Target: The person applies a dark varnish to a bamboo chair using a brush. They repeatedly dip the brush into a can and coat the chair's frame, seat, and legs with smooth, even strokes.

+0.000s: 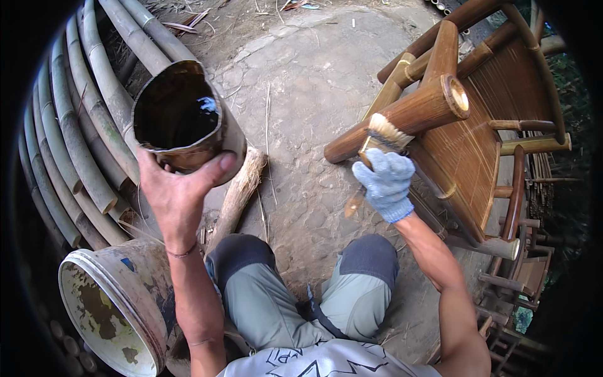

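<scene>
My bare left hand point(182, 188) is wrapped round a dark, ragged-rimmed can point(235, 135), held up with its mouth tilted toward me; dark liquid glints inside. My right hand point(386, 182), in a grey-blue knitted glove, grips a paintbrush point(366, 147) with a wooden handle and pale bristles. Those bristles touch or lie just over a thick brown bamboo leg point(402, 119) of a bamboo chair point(468, 163). The chair lies tipped over at the right, its brown seat and curved back glossy. Fingers of the gloved hand partly hide the brush handle.
Long bamboo poles point(94, 69) are stacked along the left. A stained white bucket point(110, 270) lies on its side near my left forearm. Between can and knees rests a rough wooden log point(242, 195) on the stone ground point(301, 88). More bamboo furniture point(534, 270) stands at the far right.
</scene>
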Available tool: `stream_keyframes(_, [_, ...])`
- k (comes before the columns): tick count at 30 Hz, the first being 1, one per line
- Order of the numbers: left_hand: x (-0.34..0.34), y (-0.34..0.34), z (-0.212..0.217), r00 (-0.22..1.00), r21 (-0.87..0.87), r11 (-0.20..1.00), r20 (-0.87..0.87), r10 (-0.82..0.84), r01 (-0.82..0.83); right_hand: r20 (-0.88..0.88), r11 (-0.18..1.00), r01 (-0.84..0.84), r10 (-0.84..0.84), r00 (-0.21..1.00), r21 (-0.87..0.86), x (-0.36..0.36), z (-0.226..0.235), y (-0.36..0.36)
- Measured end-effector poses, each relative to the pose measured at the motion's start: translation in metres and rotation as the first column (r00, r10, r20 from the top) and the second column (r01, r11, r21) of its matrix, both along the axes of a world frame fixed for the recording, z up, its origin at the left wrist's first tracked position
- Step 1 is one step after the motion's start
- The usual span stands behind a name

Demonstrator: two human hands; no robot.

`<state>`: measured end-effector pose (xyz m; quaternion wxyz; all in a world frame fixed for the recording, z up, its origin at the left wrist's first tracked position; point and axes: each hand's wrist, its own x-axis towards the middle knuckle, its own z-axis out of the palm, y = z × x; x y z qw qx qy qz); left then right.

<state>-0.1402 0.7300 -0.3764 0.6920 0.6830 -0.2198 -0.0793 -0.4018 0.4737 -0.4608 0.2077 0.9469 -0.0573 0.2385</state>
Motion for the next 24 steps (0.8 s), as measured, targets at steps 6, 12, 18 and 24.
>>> stream_keyframes(6, [0.000, 0.031, -0.003, 0.993, 0.066, 0.992, 0.034, 0.109, -0.111, -0.163, 0.953, -0.037, 0.090, 0.983, 0.302, 0.021, -0.112, 0.007])
stream_keyframes(12, [-0.008, 0.039, -0.012, 0.995, 0.059, 0.993, 0.021, 0.101, -0.102, 0.009, 0.838, 0.002, -0.008, 1.000, 0.546, 0.021, -0.075, 0.013])
stream_keyframes(18, [-0.011, 0.039, -0.021, 0.997, 0.059, 0.997, 0.060, 0.050, -0.054, 0.519, 0.941, -0.154, -0.026, 0.854, 0.300, 0.007, 0.034, 0.027])
stream_keyframes(24, [-0.022, 0.019, -0.038, 0.998, 0.061, 0.998, 0.049, -0.026, 0.023, 0.142, 0.987, 0.050, -0.072, 0.987, 0.151, 0.010, -0.061, 0.026])
